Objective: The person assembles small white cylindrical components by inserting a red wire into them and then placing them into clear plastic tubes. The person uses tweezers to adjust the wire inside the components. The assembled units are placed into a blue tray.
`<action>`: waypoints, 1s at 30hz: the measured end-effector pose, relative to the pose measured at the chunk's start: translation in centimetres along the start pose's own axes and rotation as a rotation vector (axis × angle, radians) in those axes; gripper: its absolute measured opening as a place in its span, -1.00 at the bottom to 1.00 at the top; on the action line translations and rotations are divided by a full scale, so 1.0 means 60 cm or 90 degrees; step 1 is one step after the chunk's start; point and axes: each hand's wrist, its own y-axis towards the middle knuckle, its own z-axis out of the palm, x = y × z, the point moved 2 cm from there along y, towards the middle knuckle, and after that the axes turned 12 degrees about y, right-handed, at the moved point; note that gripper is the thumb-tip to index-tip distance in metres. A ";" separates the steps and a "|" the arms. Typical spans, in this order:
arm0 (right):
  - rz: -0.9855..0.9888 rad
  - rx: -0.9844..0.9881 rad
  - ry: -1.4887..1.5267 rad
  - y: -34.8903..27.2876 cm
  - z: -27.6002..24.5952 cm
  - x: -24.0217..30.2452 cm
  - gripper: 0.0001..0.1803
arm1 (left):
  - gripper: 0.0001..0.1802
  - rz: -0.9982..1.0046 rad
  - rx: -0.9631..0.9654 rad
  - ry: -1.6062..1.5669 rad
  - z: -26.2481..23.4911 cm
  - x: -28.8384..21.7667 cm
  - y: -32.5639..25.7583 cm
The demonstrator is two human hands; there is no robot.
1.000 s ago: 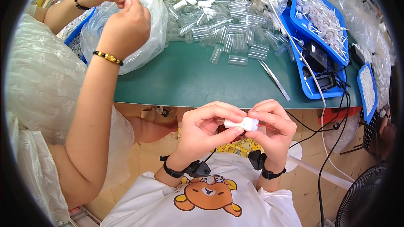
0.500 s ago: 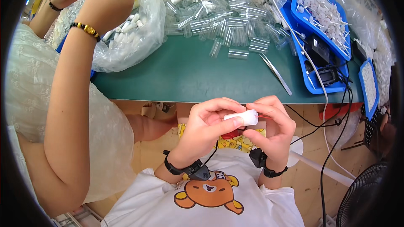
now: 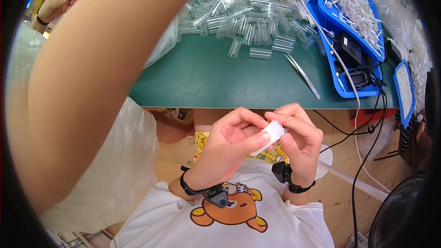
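My left hand [image 3: 227, 142] and my right hand [image 3: 296, 140] meet in front of my chest, below the edge of the green table [image 3: 220, 80]. Between their fingertips sits a small white ribbed cap [image 3: 272, 133] on a short tube; the left thumb and fingers pinch it from below, and the right fingers close on its top. Each wrist wears a black band. A pile of clear plastic tubes [image 3: 243, 20] lies at the back of the table, well beyond my hands.
A co-worker's bare forearm [image 3: 96, 78] crosses the left of the view, reaching over the tubes toward the back. Metal tweezers [image 3: 303, 76] lie on the table. Blue trays [image 3: 351, 14] with small white parts stand at the right. A fan [image 3: 399, 216] and cables are on the floor.
The co-worker's arm has swung from the far left across the table toward the back, now filling the left of the view. My hands stay together on the white cap.
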 end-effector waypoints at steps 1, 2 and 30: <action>-0.003 0.002 -0.005 0.000 0.001 0.001 -0.69 | -0.83 0.011 -0.007 0.011 0.001 0.001 -0.001; -0.006 0.004 -0.010 0.000 0.002 0.002 -0.69 | -0.83 0.010 -0.012 0.006 0.002 0.002 -0.002; -0.074 0.063 -0.221 0.004 -0.013 -0.005 -0.67 | -0.55 -0.062 -0.017 0.103 -0.030 0.005 0.016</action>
